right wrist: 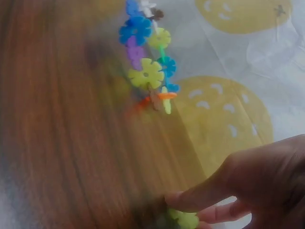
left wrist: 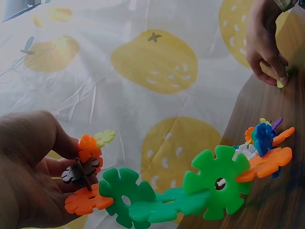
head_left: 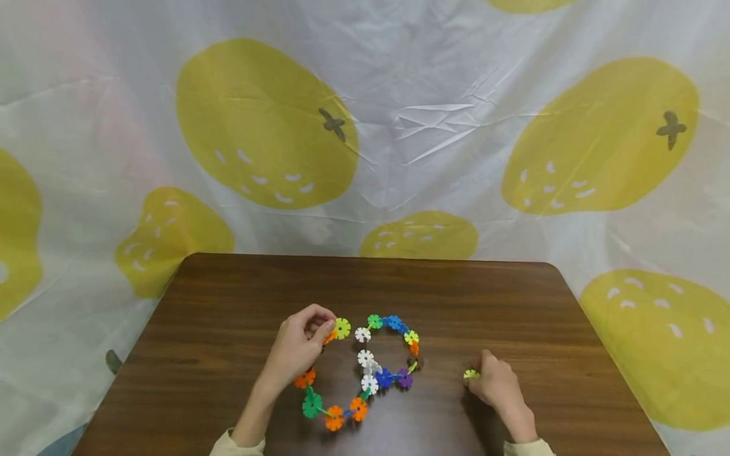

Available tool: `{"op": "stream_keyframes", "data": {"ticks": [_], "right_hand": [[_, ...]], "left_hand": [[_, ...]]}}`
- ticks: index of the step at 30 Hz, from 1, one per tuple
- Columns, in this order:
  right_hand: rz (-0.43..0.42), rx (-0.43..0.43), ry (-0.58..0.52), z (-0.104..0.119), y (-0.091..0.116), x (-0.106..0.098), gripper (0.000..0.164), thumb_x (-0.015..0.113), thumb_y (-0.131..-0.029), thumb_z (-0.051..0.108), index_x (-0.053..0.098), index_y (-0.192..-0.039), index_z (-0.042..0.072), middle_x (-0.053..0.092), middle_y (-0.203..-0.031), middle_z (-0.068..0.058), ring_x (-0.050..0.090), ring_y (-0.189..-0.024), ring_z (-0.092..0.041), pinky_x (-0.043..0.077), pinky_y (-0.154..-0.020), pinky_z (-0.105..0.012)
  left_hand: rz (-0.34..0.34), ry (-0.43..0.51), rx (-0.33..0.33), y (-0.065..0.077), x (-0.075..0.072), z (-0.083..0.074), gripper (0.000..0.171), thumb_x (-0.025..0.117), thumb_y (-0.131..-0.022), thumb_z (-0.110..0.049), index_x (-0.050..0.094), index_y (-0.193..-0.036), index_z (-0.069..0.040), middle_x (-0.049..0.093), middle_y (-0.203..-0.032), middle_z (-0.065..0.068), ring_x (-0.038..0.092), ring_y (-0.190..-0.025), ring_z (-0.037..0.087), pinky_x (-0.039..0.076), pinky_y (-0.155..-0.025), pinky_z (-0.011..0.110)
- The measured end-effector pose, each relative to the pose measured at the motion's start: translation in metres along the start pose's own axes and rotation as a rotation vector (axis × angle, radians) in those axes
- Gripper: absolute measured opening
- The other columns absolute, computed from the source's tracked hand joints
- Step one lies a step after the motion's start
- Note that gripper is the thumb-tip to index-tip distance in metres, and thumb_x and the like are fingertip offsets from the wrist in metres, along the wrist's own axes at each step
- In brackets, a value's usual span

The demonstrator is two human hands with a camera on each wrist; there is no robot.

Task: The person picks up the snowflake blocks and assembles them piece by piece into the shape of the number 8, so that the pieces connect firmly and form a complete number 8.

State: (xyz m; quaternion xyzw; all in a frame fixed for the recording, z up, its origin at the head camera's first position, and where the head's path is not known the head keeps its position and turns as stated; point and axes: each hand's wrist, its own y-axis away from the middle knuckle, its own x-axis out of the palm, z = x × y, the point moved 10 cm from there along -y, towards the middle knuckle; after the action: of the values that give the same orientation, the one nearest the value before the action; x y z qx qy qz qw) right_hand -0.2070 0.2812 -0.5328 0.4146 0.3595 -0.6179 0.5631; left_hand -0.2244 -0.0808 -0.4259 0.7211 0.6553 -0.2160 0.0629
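Observation:
A chain of interlocking plastic snowflake discs [head_left: 312,405] curves over the table, its right part forming a ring of blue, white, green, yellow, orange and purple discs [head_left: 394,323]. Near the chain's left end, my left hand [head_left: 296,345] pinches an orange disc [left wrist: 89,147] between thumb and fingers. A yellow disc [head_left: 342,328] sticks out past the fingertips, close to a white disc [head_left: 362,334] of the ring. Off to the right, low over the table, my right hand [head_left: 502,386] pinches a single yellow-green disc [right wrist: 185,219] by its edge.
The brown wooden table [head_left: 239,285] has rounded far corners. Behind it hangs a pale cloth [head_left: 410,158] printed with big yellow fruit. Table surface lies between the ring and my right hand.

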Motion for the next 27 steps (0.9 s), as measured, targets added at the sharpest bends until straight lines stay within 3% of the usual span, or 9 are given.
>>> {"op": "stream_keyframes", "data": {"ticks": [6, 12, 19, 23, 27], "right_hand": [[-0.036, -0.053, -0.13, 0.016, -0.004, -0.006, 0.013, 0.078, -0.08, 0.01, 0.066, -0.081, 0.011, 0.066, -0.073, -0.001, 0.06, -0.068, -0.018, 0.046, -0.06, -0.037], [-0.126, -0.193, -0.408, 0.077, -0.001, -0.026, 0.012, 0.079, -0.084, 0.002, 0.073, -0.085, 0.013, 0.071, -0.076, 0.001, 0.065, -0.068, -0.007, 0.054, -0.065, -0.022], [-0.166, -0.293, -0.685, 0.135, 0.012, -0.041, 0.016, 0.084, -0.079, 0.0, 0.074, -0.087, 0.01, 0.074, -0.078, -0.003, 0.068, -0.069, -0.004, 0.059, -0.065, -0.022], [-0.167, -0.388, -0.744, 0.166, 0.021, -0.044, 0.017, 0.084, -0.079, 0.002, 0.073, -0.086, 0.011, 0.074, -0.077, -0.002, 0.066, -0.068, -0.003, 0.059, -0.064, -0.024], [-0.245, -0.526, -0.724, 0.191, 0.032, -0.051, 0.019, 0.085, -0.077, 0.0, 0.073, -0.085, 0.012, 0.074, -0.077, 0.0, 0.068, -0.066, -0.006, 0.06, -0.062, -0.026]], "left_hand": [[0.009, 0.0, 0.003, 0.0, 0.001, 0.0, 0.005, 0.067, -0.097, -0.005, 0.071, -0.096, -0.007, 0.065, -0.081, 0.004, 0.053, -0.066, 0.012, 0.046, -0.06, 0.02], [0.01, -0.004, 0.004, 0.0, 0.002, -0.001, 0.006, 0.066, -0.097, -0.006, 0.072, -0.096, -0.007, 0.065, -0.08, 0.003, 0.053, -0.065, 0.012, 0.045, -0.06, 0.02], [0.018, -0.002, -0.001, 0.001, 0.006, -0.004, 0.006, 0.067, -0.096, -0.005, 0.072, -0.096, -0.007, 0.064, -0.079, 0.003, 0.053, -0.066, 0.011, 0.046, -0.061, 0.02], [0.017, 0.003, 0.004, 0.002, 0.006, -0.007, 0.005, 0.067, -0.096, -0.005, 0.072, -0.095, -0.007, 0.064, -0.078, 0.003, 0.054, -0.066, 0.011, 0.047, -0.061, 0.02], [0.011, 0.003, 0.013, 0.003, 0.006, -0.009, 0.006, 0.067, -0.096, -0.004, 0.072, -0.094, -0.007, 0.064, -0.078, 0.003, 0.054, -0.066, 0.011, 0.047, -0.061, 0.02]]}}
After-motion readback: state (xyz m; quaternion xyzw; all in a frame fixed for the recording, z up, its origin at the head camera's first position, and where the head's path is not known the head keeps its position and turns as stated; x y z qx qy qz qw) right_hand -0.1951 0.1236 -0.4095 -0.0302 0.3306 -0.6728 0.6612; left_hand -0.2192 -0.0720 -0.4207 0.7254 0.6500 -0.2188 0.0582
